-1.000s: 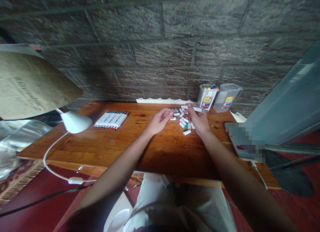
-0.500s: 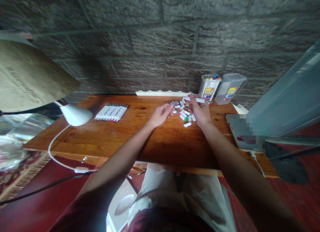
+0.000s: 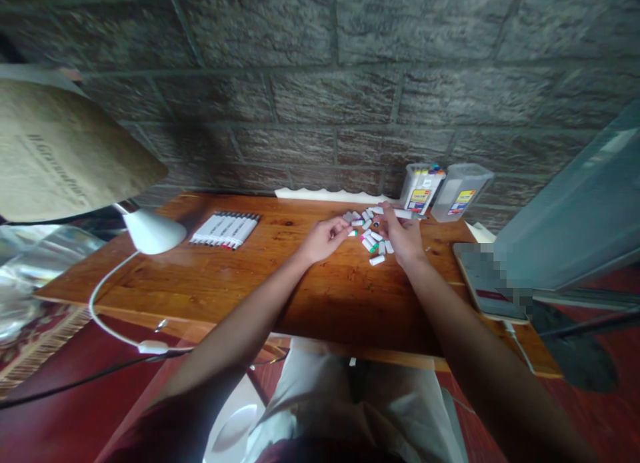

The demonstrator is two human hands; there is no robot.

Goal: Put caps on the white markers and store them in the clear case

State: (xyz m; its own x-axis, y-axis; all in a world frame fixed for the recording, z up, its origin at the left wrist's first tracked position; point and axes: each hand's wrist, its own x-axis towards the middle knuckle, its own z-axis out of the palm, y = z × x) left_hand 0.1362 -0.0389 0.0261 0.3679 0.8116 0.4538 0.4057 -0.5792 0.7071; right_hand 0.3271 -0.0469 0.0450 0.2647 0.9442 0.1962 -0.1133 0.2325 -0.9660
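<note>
My left hand [image 3: 326, 240] is at the left side of a pile of short white marker caps [image 3: 377, 260], its fingers curled together. A cap with a green band [image 3: 353, 233] touches or nearly touches its fingertips; whether anything is pinched there is hidden. At the right of the pile, my right hand [image 3: 404, 240] grips a white marker [image 3: 406, 214] lying crosswise between thumb and fingers. Several caps show green or pink ends. Away to the left, a row of white markers [image 3: 225, 230] lies side by side on the wooden table [image 3: 280, 283].
Behind my right hand stand a clear box of markers [image 3: 423, 188] and another clear box [image 3: 460, 193] without visible markers. A lamp [image 3: 153, 230] with a paper shade is at the left. A device on a cable [image 3: 485, 280] lies at the right edge. A brick wall [image 3: 300, 96] rises behind.
The view has tilted slightly, so the table sits lower in the picture. My right hand keeps hold of the marker, and my left hand stays by the caps with its fingers a little more curled.
</note>
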